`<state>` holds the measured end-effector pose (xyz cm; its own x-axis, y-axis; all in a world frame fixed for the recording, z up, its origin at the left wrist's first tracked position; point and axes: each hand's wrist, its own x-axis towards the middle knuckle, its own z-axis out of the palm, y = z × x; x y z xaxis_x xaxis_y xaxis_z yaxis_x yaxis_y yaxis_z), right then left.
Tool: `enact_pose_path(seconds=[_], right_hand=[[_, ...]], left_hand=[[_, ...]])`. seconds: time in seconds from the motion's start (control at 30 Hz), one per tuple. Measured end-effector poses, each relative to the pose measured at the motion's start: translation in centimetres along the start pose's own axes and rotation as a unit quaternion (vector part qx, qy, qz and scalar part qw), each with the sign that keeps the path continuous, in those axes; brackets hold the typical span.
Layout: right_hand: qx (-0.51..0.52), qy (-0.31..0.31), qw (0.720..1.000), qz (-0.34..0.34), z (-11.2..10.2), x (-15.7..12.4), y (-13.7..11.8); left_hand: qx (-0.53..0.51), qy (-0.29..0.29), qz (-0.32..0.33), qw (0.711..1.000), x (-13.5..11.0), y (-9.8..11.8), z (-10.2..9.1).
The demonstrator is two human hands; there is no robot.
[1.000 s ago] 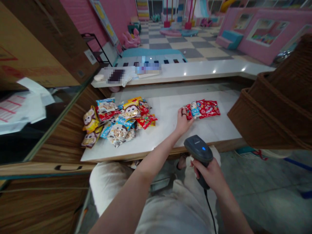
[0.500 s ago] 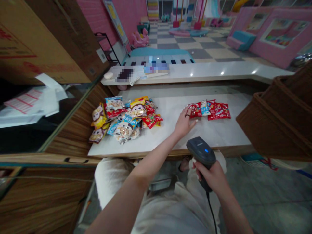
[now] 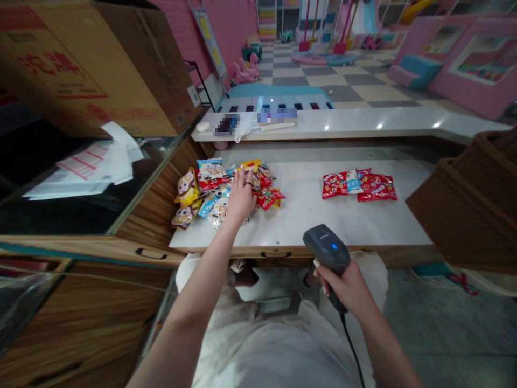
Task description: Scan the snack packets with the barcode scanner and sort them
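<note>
Wrapped around the handle of the barcode scanner, your right hand holds it firmly closed, head up and tilted toward the counter, its blue light lit. You carry it low, just off the counter's near edge above your lap, which seems to leave the surface free for your other arm; its cord hangs down past your wrist. Your left hand reaches across to the heap of snack packets at the counter's left end, fingers stretched over the top of it; whether they have closed on a packet, you cannot tell from here. Well apart to the right, a row of red packets lies flat and tidy, set off from the loose heap. Further right a wicker basket crowds the counter's end. A raised ledge runs behind. To your left, a cardboard box and papers sit on the glass top.
</note>
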<state>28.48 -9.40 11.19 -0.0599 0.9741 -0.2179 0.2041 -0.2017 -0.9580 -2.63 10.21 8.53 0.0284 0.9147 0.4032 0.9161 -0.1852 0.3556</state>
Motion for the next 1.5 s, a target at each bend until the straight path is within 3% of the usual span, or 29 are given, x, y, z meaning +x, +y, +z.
enact_pose_path(seconds=[0.1,0.17,0.27,0.33,0.43,0.5,0.6,0.67,0.77,1.0,1.13,1.5], right_hand=[[0.004,0.003,1.000,-0.002,0.2,-0.2,-0.1],[0.007,0.004,1.000,-0.003,0.2,-0.3,0.1],[0.004,0.012,1.000,-0.004,0.1,-0.4,0.4],[0.004,0.014,1.000,-0.007,0.0,-0.5,0.4],[0.011,0.017,1.000,-0.012,0.2,-0.5,0.1],[0.014,0.016,1.000,-0.013,0.4,-0.5,-0.1],[0.011,-0.014,1.000,-0.007,0.7,-0.4,-0.1],[0.005,-0.035,0.999,-0.007,0.9,-0.3,-0.1],[-0.004,-0.043,0.999,-0.010,1.4,-0.3,0.0],[-0.006,-0.029,0.999,-0.014,3.1,-0.5,-0.9],[-0.016,-0.036,0.999,-0.022,3.7,-0.5,-1.2],[-0.044,-0.042,0.998,-0.035,3.8,-0.3,-1.4]], left_hand=[[-0.013,-0.036,-0.012,0.999,0.9,-0.5,0.4],[-0.047,-0.028,-0.021,0.998,1.1,-0.6,0.4],[-0.166,0.026,-0.030,0.985,0.6,-0.4,-0.3],[-0.283,0.079,-0.044,0.955,-0.1,0.2,-1.0],[-0.481,0.139,-0.102,0.860,-1.9,2.1,-1.7],[-0.608,0.146,-0.171,0.761,-3.4,3.8,-1.8],[-0.730,0.104,-0.266,0.620,-5.9,6.4,-1.7],[-0.762,0.073,-0.308,0.565,-7.4,7.8,-1.5],[-0.775,0.053,-0.354,0.521,-9.0,9.3,-0.9],[-0.775,0.038,-0.378,0.505,-10.8,10.8,0.9],[-0.774,0.000,-0.363,0.519,-11.4,11.2,0.9],[-0.763,-0.005,-0.336,0.551,-11.6,11.7,1.4]])
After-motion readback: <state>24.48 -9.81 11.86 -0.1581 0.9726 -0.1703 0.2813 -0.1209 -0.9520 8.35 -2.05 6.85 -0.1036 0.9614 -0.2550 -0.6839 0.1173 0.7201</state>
